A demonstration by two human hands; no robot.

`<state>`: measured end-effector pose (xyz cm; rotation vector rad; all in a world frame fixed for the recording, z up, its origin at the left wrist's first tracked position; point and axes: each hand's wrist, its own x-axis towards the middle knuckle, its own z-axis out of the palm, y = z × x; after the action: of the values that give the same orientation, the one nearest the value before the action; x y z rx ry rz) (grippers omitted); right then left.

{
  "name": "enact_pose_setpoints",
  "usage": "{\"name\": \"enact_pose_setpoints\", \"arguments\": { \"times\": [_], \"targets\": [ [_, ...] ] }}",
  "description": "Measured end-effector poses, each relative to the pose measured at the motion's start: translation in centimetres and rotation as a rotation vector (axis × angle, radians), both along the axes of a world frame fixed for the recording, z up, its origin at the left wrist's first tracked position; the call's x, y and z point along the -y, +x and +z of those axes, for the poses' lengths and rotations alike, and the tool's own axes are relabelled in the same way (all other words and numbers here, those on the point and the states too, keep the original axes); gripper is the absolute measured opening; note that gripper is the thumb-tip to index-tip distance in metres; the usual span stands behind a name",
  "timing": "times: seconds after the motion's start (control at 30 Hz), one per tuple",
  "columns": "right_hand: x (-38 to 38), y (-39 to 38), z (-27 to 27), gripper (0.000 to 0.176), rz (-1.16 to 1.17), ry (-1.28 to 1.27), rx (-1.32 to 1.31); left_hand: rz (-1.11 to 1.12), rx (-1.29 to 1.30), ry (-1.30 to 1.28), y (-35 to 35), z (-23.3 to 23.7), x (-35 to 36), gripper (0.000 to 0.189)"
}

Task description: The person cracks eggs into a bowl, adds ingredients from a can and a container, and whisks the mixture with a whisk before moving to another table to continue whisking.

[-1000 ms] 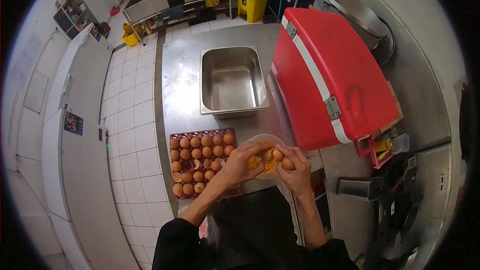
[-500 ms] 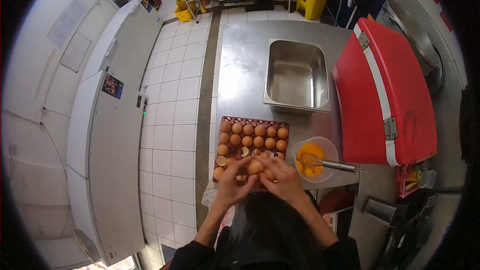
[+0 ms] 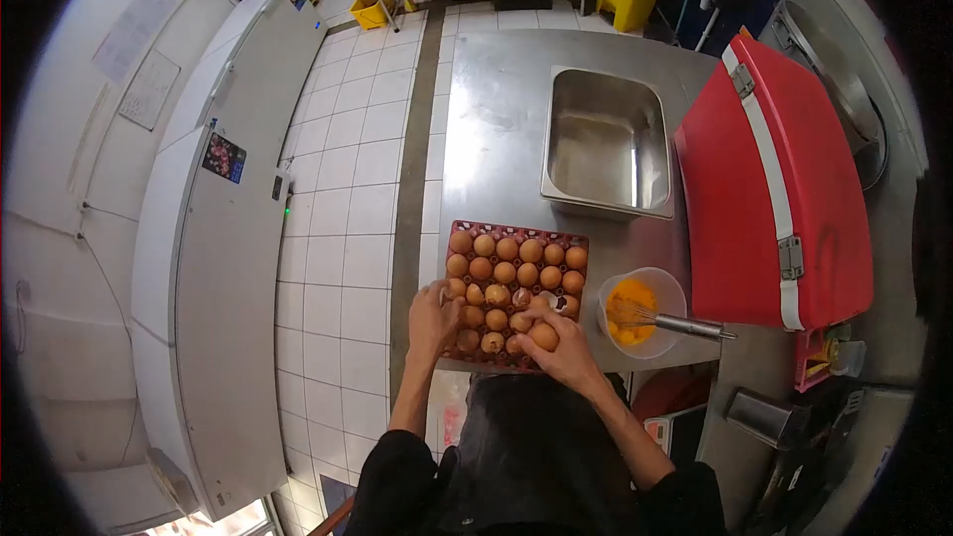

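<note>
A dark red egg tray [image 3: 580, 237] lies at the near end of the steel table, holding brown eggs and several broken shells. My right hand [image 3: 570, 353] has its fingers closed round a brown egg [image 3: 543, 336] over the tray's near right part. At the tray's left edge is my left hand [image 3: 434, 321], its fingers curled in by the eggs; whatever they pinch is hidden. To the right of the tray stands a clear plastic bowl [image 3: 675, 296] with yolks in it. A wire whisk [image 3: 685, 326] leans in the bowl, its handle over the right rim.
A deep steel pan [image 3: 608, 201] sits farther back on the steel table [image 3: 496, 129]. A large red cooler box [image 3: 774, 189] stands along the right side. White freezers [image 3: 228, 268] line the left, across a tiled floor [image 3: 352, 258].
My hands have separated: the left moved to the tray's left edge, while the right holds an egg nearer the tray's right side. The camera view shifted slightly.
</note>
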<state>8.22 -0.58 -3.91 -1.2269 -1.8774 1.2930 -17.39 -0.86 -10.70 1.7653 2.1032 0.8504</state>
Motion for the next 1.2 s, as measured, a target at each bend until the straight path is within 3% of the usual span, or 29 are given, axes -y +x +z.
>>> {"name": "enact_pose_setpoints", "arguments": {
  "times": [0.07,0.2,0.27,0.3,0.33,0.37,0.4,0.43,0.47,0.5,0.53,0.6,0.63,0.7,0.83,0.97,1.03,1.2],
  "targets": [
    [0.8,0.9,2.4,0.032,-0.110,-0.176,-0.073,0.022,-0.081,-0.168,0.3,-1.1,-1.0,0.034],
    [1.8,3.0,3.1,0.032,-0.186,-0.200,-0.230,0.038,-0.074,-0.267,-0.9,-2.1,-2.5,0.039],
    [1.8,4.3,3.7,0.033,-0.189,-0.534,-0.504,0.002,0.033,-0.274,-1.5,-2.0,-2.7,0.041],
    [1.9,4.8,3.9,0.033,-0.191,-0.530,-0.507,0.045,-0.010,-0.293,-1.3,-1.7,-3.0,0.044],
    [2.0,5.2,4.1,0.034,-0.213,-0.575,-0.676,0.041,-0.014,-0.287,-0.5,0.2,-3.1,0.044],
    [2.0,5.6,4.3,0.034,-0.238,-0.618,-0.847,0.111,0.211,-0.258,0.4,2.2,-2.8,0.045],
    [2.0,5.9,4.9,0.034,-0.249,-0.610,-0.852,0.176,0.436,-0.232,1.7,4.6,-2.4,0.046],
    [2.0,6.3,5.7,0.035,-0.254,-0.611,-0.914,0.162,0.437,-0.236,3.1,6.5,-2.0,0.046],
    [2.0,6.7,6.2,0.035,-0.261,-0.610,-0.972,0.064,0.675,-0.045,4.7,8.2,-1.5,0.047],
    [2.0,6.9,6.2,0.035,-0.279,-0.602,-0.964,-0.036,0.914,0.150,6.5,9.5,-1.0,0.048],
    [1.9,7.0,6.0,0.037,-0.325,-0.599,-0.974,-0.048,0.933,0.143,8.4,10.3,-0.5,0.048],
    [1.8,7.3,5.9,0.038,-0.382,-0.582,-0.971,-0.197,0.953,0.403,12.3,11.4,0.2,0.051],
    [1.8,7.3,5.8,0.040,-0.402,-0.575,-0.991,-0.203,0.966,0.404,14.2,11.7,0.4,0.051],
    [1.8,6.9,6.8,0.039,-0.434,-0.553,-0.998,-0.353,0.549,0.289,17.4,12.0,0.7,0.054],
    [1.7,8.2,6.3,0.037,-0.520,-0.532,-1.047,-0.335,0.845,0.306,20.6,12.1,0.3,0.054],
    [2.1,9.7,5.3,0.034,-0.594,-0.501,-1.016,-0.523,0.701,0.175,21.8,11.8,0.3,0.055],
    [2.0,10.4,5.4,0.034,-0.603,-0.501,-1.038,-0.436,0.813,0.144,22.4,11.9,0.2,0.057],
    [1.9,12.7,5.1,0.038,-0.640,-0.535,-0.913,-0.564,0.898,0.039,23.7,10.7,-0.6,0.059]
  ]
}}
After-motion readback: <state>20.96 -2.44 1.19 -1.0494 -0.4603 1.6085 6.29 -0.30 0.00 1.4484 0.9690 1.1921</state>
